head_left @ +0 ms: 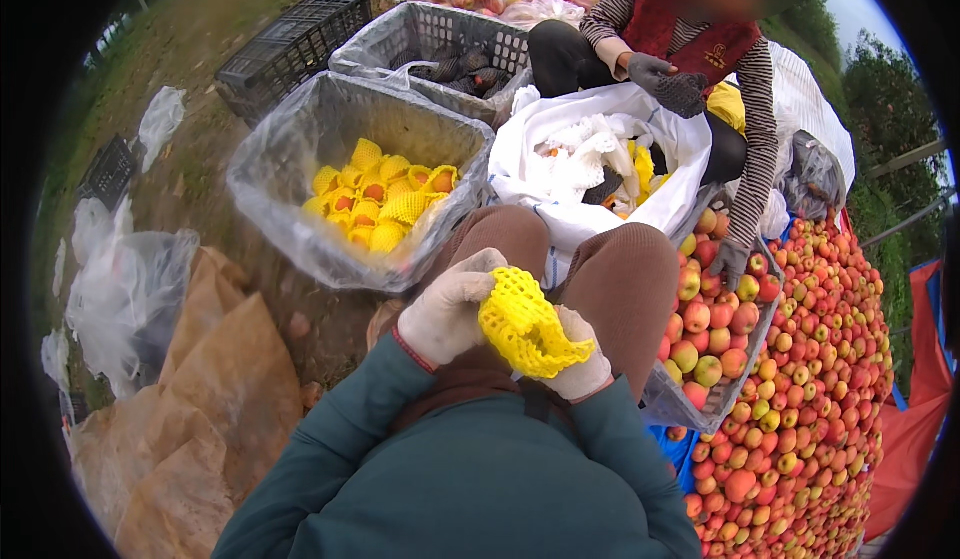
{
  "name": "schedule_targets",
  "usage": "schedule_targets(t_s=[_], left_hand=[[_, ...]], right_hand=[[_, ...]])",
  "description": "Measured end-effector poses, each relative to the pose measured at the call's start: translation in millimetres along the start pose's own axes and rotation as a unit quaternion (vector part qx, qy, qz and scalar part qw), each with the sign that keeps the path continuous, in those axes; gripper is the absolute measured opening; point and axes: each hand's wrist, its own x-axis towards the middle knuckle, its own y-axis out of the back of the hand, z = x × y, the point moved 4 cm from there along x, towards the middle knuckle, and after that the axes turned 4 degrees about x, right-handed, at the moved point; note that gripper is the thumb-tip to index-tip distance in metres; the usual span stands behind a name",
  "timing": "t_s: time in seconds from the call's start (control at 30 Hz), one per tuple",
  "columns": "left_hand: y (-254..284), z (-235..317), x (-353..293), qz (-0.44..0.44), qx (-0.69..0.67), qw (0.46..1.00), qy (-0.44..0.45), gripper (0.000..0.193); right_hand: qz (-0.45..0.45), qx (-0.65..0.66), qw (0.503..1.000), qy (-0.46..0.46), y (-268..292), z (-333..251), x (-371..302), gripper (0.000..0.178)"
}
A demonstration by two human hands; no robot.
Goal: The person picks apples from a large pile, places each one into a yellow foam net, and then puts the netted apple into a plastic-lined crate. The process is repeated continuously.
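Observation:
A yellow foam fruit net (527, 324) is stretched between my two gloved hands, above my lap. My left hand (447, 309) grips its upper left side, and my right hand (583, 359) holds its lower right edge. The net bulges at the left and gapes toward the right; whether an apple is inside I cannot tell. Beyond my knees stands a white woven sack (540, 149) with white, yellow and dark foam nets in it. To the left, a plastic-lined crate (270, 194) holds several apples in yellow nets (370, 194).
At my right, a crate of bare apples (715, 334) sits beside a large apple heap (800, 409). A co-worker (690, 49) reaches into that crate, holding a dark net. Another lined crate (360, 54) contains dark-netted fruit. Brown sheeting (215, 399) and clear plastic (130, 289) lie left.

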Motion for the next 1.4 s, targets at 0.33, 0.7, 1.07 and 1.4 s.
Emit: schedule_targets(t_s=[0.33,0.7,1.07,1.4], left_hand=[[-1,-5,-5,-0.061,0.064,0.996,0.014,0.026],[-1,-28,-19,-0.103,0.13,0.957,0.239,0.063],[-20,22,-4,0.059,0.447,0.89,0.066,0.031],[-14,21,-7,0.017,0.509,0.857,0.075,0.028]], right_hand=[[-0.046,-0.12,0.972,0.194,-33,-45,-15,0.035],[-0.043,-0.132,0.967,0.212,-23,-48,-13,0.02],[0.0,-0.16,0.986,0.043,-18,-24,-19,0.045],[0.116,-0.268,0.93,0.221,-18,-40,-29,0.022]])
